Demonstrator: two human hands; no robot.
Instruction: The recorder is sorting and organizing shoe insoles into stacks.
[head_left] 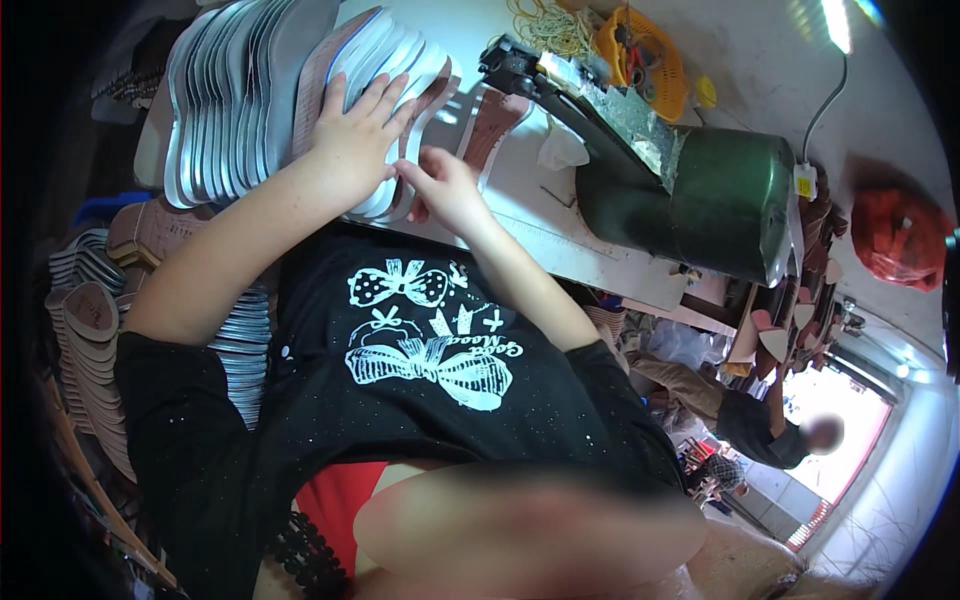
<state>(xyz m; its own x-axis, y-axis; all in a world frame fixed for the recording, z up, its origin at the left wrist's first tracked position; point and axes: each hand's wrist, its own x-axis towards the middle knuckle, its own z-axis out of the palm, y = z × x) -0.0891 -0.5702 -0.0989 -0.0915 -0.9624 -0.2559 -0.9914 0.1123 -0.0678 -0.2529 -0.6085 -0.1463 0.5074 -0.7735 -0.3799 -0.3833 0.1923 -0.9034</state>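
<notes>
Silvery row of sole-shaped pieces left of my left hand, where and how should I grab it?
Probably grip the row of thin pieces by its outer faces, one palm from the left, one from the right: they sit packed face to face with no binding visible, so squeezing should help. Your left hand is just right of it.

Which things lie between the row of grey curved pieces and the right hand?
In the head view: left hand, spread over white pieces, and a brownish piece.
</notes>
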